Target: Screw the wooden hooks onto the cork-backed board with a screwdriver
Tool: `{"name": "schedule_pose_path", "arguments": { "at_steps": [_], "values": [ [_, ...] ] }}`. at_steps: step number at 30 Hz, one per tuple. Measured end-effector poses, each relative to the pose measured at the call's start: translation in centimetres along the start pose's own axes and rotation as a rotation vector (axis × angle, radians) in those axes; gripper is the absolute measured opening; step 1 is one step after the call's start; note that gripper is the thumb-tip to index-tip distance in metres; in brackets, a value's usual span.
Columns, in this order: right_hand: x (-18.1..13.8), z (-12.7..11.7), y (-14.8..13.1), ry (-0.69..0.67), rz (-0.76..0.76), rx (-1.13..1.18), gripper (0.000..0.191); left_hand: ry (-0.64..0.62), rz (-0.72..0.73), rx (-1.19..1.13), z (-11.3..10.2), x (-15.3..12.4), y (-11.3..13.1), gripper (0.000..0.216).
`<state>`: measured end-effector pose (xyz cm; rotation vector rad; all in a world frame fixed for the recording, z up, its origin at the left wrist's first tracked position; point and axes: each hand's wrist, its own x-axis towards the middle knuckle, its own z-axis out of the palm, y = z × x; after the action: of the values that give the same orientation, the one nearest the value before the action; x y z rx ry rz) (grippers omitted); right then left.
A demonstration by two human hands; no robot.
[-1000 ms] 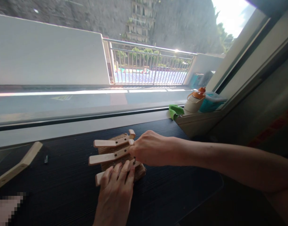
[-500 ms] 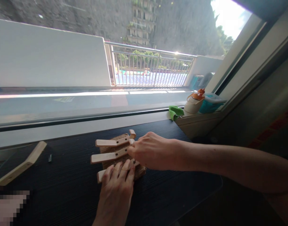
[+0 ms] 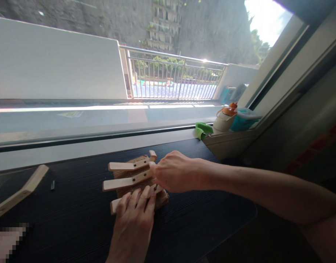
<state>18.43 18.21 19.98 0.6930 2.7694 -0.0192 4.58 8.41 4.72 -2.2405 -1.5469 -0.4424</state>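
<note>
A brown wooden block carrying three pale wooden hook-shaped arms lies on a black ribbed tabletop. My left hand lies flat on the nearest arm and the block's front edge, fingers stretched out. My right hand reaches in from the right, fingers pinched at the right end of the block around a small dark thing that I cannot name.
A loose pale wooden arm and a small dark screw lie at the left of the table. On the window ledge at the right are a green cloth, a white jug with orange lid and a teal box.
Both hands stay on the block with almost no movement; the view shifts slightly.
</note>
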Motion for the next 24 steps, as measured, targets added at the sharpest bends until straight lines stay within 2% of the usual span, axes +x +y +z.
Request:
{"name": "schedule_pose_path", "arguments": {
  "at_steps": [6, 9, 13, 20, 24],
  "values": [
    [-0.6, 0.7, -0.8, 0.126, 0.040, -0.064, 0.015, -0.013, -0.014, -0.001, -0.5, 0.2, 0.2, 0.039],
    [-1.0, 0.1, -0.8, 0.082, -0.035, -0.042, 0.014, -0.018, -0.030, -0.004, -0.6, 0.3, 0.2, 0.039],
    [-1.1, -0.9, -0.3, 0.019, -0.121, -0.005, 0.022, -0.005, -0.028, -0.008, -0.6, 0.3, 0.3, 0.039],
    [0.0, -0.3, 0.6, -0.034, -0.071, -0.033, 0.015, 0.019, -0.011, -0.020, -0.5, 0.2, 0.3, 0.039],
    [0.1, 0.3, 0.4, -0.016, -0.052, -0.079, 0.014, -0.011, -0.035, -0.020, -0.4, 0.1, 0.5, 0.036]
  ]
}}
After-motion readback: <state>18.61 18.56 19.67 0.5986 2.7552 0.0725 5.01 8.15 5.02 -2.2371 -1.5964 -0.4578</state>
